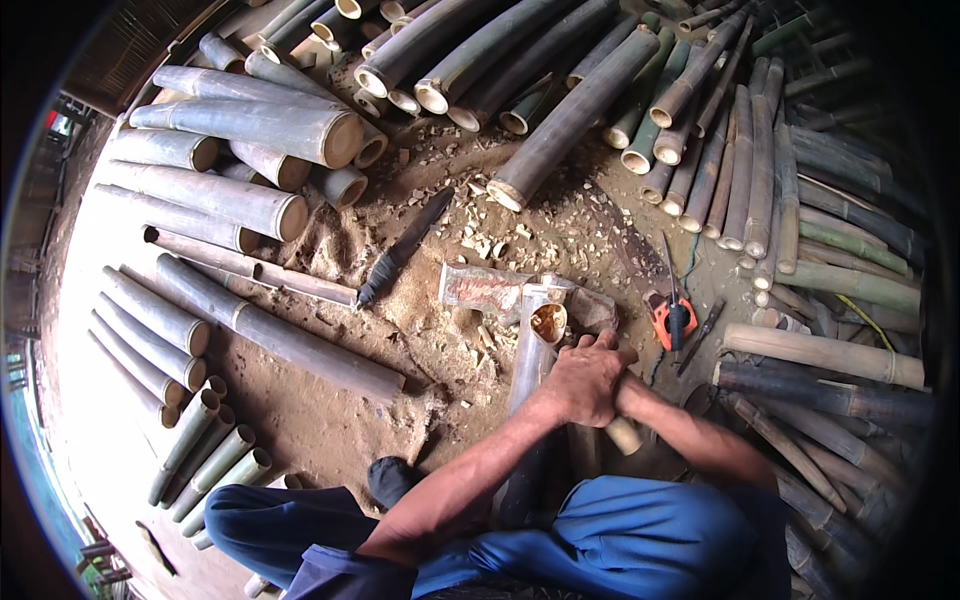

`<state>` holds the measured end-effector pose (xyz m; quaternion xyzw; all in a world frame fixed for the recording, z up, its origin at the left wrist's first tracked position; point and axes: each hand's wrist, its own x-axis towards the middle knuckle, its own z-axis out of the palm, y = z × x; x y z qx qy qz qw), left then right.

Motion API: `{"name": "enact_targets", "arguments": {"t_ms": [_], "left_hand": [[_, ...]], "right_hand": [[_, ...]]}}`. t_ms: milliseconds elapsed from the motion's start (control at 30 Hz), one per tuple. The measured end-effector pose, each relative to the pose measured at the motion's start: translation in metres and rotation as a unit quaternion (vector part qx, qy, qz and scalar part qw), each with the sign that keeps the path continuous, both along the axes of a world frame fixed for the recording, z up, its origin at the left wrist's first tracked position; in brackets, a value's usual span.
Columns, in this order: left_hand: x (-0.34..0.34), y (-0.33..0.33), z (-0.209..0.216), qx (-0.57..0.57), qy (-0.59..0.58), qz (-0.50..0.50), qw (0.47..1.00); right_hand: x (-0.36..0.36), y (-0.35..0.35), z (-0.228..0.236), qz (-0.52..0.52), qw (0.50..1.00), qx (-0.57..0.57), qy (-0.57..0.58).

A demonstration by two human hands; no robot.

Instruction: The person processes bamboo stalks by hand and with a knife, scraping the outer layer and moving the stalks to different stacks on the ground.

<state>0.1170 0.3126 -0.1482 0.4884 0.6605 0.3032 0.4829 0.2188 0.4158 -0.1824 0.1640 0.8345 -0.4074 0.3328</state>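
Note:
My left hand (590,378) is closed, knuckles up, lying over my right hand (627,383), whose fingers are mostly hidden. What the left fingers hold cannot be made out. Both hands are beside a bamboo tube (530,365) with a hollow, cut end facing up. That end rests by a worn, reddish-stained block (485,288) and a second rough piece (592,308). The pale end of a round stick (623,436) shows below my right wrist. Farther left lies a machete-like blade (420,225) with a dark wrapped handle (380,280).
Bamboo lengths (240,115) are stacked at the far left, with more bamboo poles (575,115) at the back and right. A long bamboo piece (300,340) lies left of me. Wood chips (515,235) cover the ground. An orange and black tool (674,322) lies to the right.

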Motion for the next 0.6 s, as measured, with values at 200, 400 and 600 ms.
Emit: {"name": "enact_targets", "arguments": {"t_ms": [200,400,600], "left_hand": [[-0.019,-0.030,-0.022,0.052,0.082,-0.140,0.985],[0.001,-0.136,0.027,-0.115,0.021,0.143,0.983],[-0.023,-0.153,0.012,-0.108,0.362,0.099,0.921]], "right_hand": [[-0.016,-0.068,0.000,-0.419,0.821,-0.388,-0.009],[0.013,-0.087,0.014,-0.592,0.574,-0.565,0.035],[-0.001,-0.092,-0.002,-0.549,0.625,-0.555,-0.013]]}}
